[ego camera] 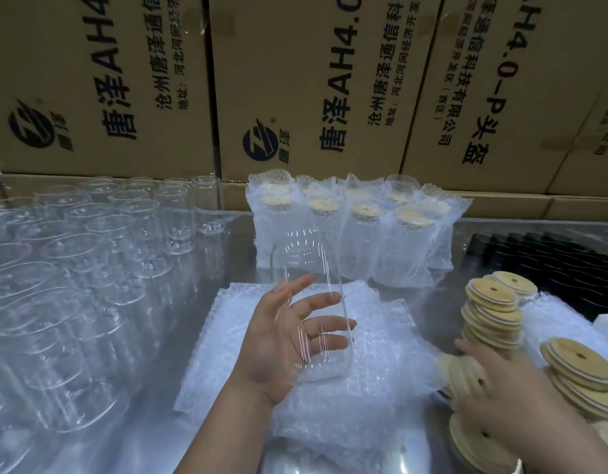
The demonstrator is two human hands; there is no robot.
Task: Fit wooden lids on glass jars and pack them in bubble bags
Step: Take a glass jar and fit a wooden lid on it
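Your left hand (289, 340) is holding a glass jar (306, 254) in the air, palm turned up and fingers wrapping loosely round its near half, so you are seeing them through the glass. The jar is tilting away from you, no lid on it, above the stack of flat bubble bags (364, 398) lying on the metal table (234, 234) in the near middle.

Your right hand (497, 391) is reaching to the near right, its fingers closing over a wooden lid (461, 372) — motion blur is hiding exactly how they are gripping it. Just beside it, lid stacks (494, 313) are leaning on the right side of the table.

To the left, rows of empty jars (90, 254) are standing upright and close together. Farther back in the middle, packed jars (350, 230) — lidded, each inside a bubble bag — are standing in a cluster. Behind everything, printed cardboard boxes (295, 80) are lining the far edge, and something black and ribbed (552, 258) is lying at the far right.
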